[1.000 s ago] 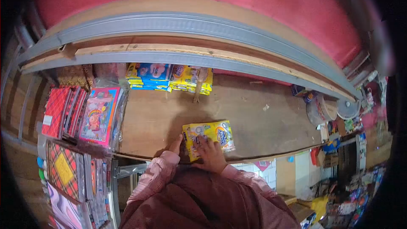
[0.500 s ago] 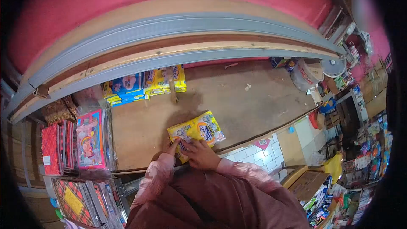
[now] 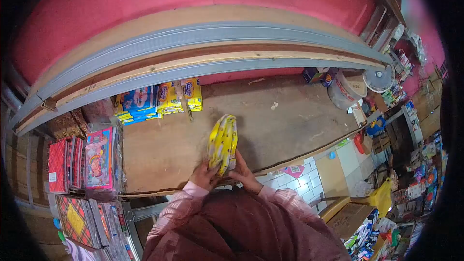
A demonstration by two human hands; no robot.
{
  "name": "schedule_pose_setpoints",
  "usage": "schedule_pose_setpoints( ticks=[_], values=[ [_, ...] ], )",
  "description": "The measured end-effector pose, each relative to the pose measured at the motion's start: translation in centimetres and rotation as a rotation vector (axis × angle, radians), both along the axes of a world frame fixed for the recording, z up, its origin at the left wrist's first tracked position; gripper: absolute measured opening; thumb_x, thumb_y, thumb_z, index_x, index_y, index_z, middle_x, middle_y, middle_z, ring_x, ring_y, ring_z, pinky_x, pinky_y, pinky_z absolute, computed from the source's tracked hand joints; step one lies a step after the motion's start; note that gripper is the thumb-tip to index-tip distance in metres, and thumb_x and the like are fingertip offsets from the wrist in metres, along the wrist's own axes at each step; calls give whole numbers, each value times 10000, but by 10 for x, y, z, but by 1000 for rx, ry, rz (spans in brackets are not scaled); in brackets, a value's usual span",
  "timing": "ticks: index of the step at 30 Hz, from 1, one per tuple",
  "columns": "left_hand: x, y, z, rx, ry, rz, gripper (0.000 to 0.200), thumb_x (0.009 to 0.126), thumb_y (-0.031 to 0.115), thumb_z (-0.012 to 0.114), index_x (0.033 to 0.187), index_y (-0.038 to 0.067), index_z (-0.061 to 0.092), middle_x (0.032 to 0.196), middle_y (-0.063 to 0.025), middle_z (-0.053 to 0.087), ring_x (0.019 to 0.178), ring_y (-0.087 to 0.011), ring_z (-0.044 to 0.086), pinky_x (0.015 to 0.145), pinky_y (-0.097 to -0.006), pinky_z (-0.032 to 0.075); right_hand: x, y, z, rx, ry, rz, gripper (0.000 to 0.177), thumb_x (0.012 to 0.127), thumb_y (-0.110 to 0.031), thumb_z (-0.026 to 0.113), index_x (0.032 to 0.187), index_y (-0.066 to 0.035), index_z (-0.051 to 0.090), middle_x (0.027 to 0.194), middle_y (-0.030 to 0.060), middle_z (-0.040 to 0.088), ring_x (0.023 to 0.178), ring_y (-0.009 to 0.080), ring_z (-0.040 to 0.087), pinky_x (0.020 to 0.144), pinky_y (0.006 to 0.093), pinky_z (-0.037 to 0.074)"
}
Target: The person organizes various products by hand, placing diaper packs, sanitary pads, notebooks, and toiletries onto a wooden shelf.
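Note:
Between my two hands, a small bundle of yellow diaper packs (image 3: pixel 223 141) is held up on edge over the wooden shelf board (image 3: pixel 280 135), its dotted sides toward me. My left hand (image 3: pixel 205 175) grips the near left side at the lower end. On the lower right side, my right hand (image 3: pixel 245 173) presses against the packs with its fingers partly hidden. Beyond them, stacked yellow packs (image 3: pixel 193 97) and blue packs (image 3: pixel 137 101) lie at the back left of the board.
A grey metal rail (image 3: pixel 222 31) crosses above the board. Picture-covered books (image 3: pixel 99 159) and red notebooks (image 3: pixel 59 166) stand on the left. At the back right are a clear tub (image 3: pixel 344 91) and a fan (image 3: pixel 379 78). A cardboard box (image 3: pixel 350 220) sits lower right.
The yellow packs have gone from lying flat on the board to being tipped up on edge. My hands have moved apart to either side of them.

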State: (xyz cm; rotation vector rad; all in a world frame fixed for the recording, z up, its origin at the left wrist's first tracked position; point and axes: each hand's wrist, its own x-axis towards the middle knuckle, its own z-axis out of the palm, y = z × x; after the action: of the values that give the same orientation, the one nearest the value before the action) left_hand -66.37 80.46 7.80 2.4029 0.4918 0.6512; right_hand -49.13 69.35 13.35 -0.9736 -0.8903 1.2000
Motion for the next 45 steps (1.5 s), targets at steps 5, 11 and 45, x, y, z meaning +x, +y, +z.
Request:
schedule_pose_setpoints(
  ticks=[5, 11, 45],
  values=[
    [-18, -35, -18, 120, 269, 16, 465, 761, 315, 699, 1147, 73, 608, 1243, -218, 450, 1072, -362, 521, 905, -411, 448, 20, 4, -46, 1, -574, -81, 1097, 707, -302, 800, 1466, -21, 60, 1487, 204, 174, 1382, 301, 197, 1105, 400, 219],
    [3, -46, -41, -271, 77, 106, 387, 747, 310, 699, 1050, 76, 643, 1320, -224, 414, 1217, -401, 416, 1010, -479, 361, 14, 9, -36, 24, -943, -51, 1168, 654, -398, 824, 1449, 12, 73, 1440, 239, 214, 1354, 367, 209, 1103, 437, 214],
    [76, -1, -14, 496, 185, -35, 525, 836, 330, 552, 1346, 351, 430, 1469, -7, 324, 1361, -297, 243, 1040, -635, 179, 75, -5, -76, -399, 63, -410, 643, 803, -27, 677, 1334, -96, 321, 1198, 99, 542, 1052, 210, 571, 837, 356, 513]
  ],
)
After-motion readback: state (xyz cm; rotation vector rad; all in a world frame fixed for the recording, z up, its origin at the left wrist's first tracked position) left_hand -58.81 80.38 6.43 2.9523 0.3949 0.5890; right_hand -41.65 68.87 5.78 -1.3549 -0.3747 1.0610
